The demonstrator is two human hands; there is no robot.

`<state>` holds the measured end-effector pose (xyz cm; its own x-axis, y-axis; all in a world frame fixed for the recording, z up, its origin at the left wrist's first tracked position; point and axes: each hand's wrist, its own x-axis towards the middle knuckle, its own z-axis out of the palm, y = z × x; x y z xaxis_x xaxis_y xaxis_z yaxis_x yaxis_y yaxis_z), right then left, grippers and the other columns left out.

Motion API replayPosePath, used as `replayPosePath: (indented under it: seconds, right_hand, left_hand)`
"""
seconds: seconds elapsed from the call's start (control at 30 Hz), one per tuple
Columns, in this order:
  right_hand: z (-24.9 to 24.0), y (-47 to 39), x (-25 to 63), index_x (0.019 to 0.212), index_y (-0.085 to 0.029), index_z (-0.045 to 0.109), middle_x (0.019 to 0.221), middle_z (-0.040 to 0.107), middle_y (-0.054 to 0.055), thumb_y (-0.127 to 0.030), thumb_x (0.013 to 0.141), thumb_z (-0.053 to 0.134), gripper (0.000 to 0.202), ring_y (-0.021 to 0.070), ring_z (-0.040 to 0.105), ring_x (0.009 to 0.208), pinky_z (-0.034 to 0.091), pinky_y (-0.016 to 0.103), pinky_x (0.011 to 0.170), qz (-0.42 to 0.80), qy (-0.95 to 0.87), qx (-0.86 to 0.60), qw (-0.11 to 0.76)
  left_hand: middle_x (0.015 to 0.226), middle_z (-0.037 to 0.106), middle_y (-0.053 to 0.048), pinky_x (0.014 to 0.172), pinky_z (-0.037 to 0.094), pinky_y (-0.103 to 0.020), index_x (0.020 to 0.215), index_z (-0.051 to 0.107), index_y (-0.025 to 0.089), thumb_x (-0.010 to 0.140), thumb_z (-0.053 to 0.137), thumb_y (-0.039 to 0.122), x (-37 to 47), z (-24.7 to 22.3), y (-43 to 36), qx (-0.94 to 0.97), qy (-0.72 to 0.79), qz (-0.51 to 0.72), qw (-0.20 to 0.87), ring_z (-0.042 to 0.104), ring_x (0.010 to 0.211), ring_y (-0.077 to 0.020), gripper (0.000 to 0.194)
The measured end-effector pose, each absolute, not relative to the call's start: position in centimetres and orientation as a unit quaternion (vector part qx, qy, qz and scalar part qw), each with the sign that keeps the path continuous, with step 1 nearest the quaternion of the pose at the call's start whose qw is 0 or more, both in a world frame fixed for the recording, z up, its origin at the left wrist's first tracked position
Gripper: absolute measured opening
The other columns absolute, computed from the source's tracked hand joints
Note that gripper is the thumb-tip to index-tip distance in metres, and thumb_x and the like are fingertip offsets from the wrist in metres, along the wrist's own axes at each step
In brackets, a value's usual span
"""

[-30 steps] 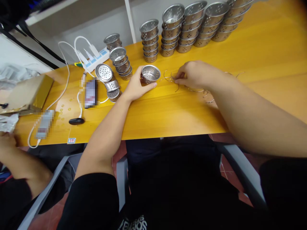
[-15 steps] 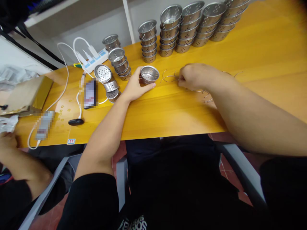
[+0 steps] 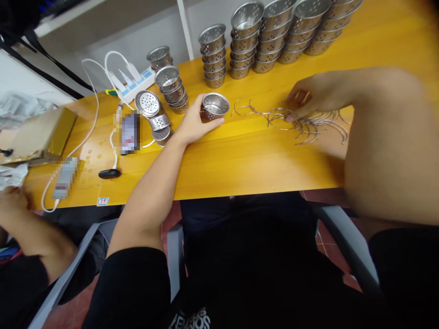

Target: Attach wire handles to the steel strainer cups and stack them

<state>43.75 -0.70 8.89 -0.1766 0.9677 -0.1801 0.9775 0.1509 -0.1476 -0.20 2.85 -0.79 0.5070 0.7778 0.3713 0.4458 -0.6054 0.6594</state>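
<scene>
My left hand [image 3: 192, 122] is wrapped round the side of a small perforated metal cup [image 3: 215, 106], which stands upright on the table. The thumb lies along its near side and the fingers are partly hidden behind it. To the right, my right hand [image 3: 310, 98] hovers low over a tangled pile of thin curved metal wires [image 3: 312, 123]. Its thumb tip is at the wires, apart from the half-curled fingers, and I see nothing held between them. A few wires stretch out from the pile towards the cup.
Tall stacks of perforated cups [image 3: 247, 43] line the back of the table [image 3: 219, 169]. More cups [image 3: 159, 121] lie tipped at the left, near a phone [image 3: 129, 132], a power strip [image 3: 139, 84] and white cables. A co-worker's arm [image 3: 44, 237] is at far left.
My right hand has moved right from the left end of the wires to above the pile, its fingers parting from a closed pose. My left hand keeps its hold on the cup.
</scene>
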Motion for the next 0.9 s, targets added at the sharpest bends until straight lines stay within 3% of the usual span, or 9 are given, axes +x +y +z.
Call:
replayPosePath:
  seconds: [0.1, 0.17, 0.33, 0.53, 0.73, 0.9]
  right_hand:
    - [9.8, -1.2, 42.2, 0.129, -0.020, 0.096, 0.124, 0.098, 0.006, -0.014, 0.112, 0.111, 0.023, 0.0242, 0.089, 0.099, 0.067, 0.044, 0.099, -0.181, 0.738, 0.646, 0.078]
    - [10.2, -1.3, 41.6, 0.116, -0.022, 0.095, 0.114, 0.097, 0.004, -0.012, 0.111, 0.110, 0.019, 0.0240, 0.087, 0.094, 0.065, 0.043, 0.093, -0.175, 0.747, 0.638, 0.062]
    - [9.9, -1.2, 41.4, 0.090, -0.029, 0.092, 0.089, 0.089, 0.000, -0.005, 0.100, 0.109, 0.031, 0.0252, 0.080, 0.077, 0.060, 0.043, 0.076, -0.155, 0.762, 0.627, 0.045]
    - [9.3, -1.0, 41.2, 0.101, -0.027, 0.092, 0.093, 0.089, -0.002, -0.015, 0.105, 0.095, 0.013, 0.0167, 0.074, 0.072, 0.054, 0.036, 0.075, -0.128, 0.793, 0.595, 0.034]
    - [10.2, -1.6, 40.4, 0.100, -0.026, 0.084, 0.093, 0.084, 0.001, -0.008, 0.101, 0.091, 0.019, 0.0196, 0.068, 0.076, 0.053, 0.038, 0.079, -0.113, 0.795, 0.596, -0.027]
    - [10.5, -1.9, 40.4, 0.104, -0.027, 0.083, 0.104, 0.089, 0.005, -0.016, 0.103, 0.083, 0.011, 0.0266, 0.076, 0.087, 0.059, 0.044, 0.088, -0.120, 0.802, 0.583, -0.036]
  left_hand:
    - [0.167, 0.080, -0.018, 0.138, 0.069, -0.068, 0.171, 0.062, 0.029, 0.092, 0.098, 0.105, -0.4, -0.8, 2.9, 0.831, 0.370, 0.330, 0.251, 0.083, 0.155, -0.0428, 0.116]
    - [0.166, 0.080, -0.018, 0.139, 0.068, -0.069, 0.172, 0.062, 0.029, 0.093, 0.099, 0.103, -0.5, -0.8, 2.9, 0.832, 0.372, 0.326, 0.250, 0.083, 0.156, -0.0433, 0.114]
    - [0.167, 0.079, -0.019, 0.139, 0.069, -0.070, 0.171, 0.062, 0.028, 0.094, 0.100, 0.102, -0.3, -0.7, 2.7, 0.832, 0.373, 0.325, 0.251, 0.082, 0.157, -0.0440, 0.114]
    - [0.168, 0.079, -0.018, 0.139, 0.069, -0.065, 0.171, 0.061, 0.029, 0.094, 0.098, 0.103, -0.2, -0.5, 2.5, 0.830, 0.368, 0.330, 0.256, 0.083, 0.157, -0.0424, 0.113]
    - [0.170, 0.077, -0.017, 0.141, 0.068, -0.063, 0.175, 0.056, 0.030, 0.100, 0.097, 0.095, -0.3, -0.9, 3.0, 0.826, 0.357, 0.363, 0.240, 0.081, 0.159, -0.0412, 0.108]
    - [0.176, 0.072, -0.016, 0.150, 0.061, -0.062, 0.177, 0.051, 0.031, 0.105, 0.099, 0.080, -0.6, -1.3, 3.7, 0.831, 0.358, 0.372, 0.206, 0.076, 0.168, -0.0409, 0.099]
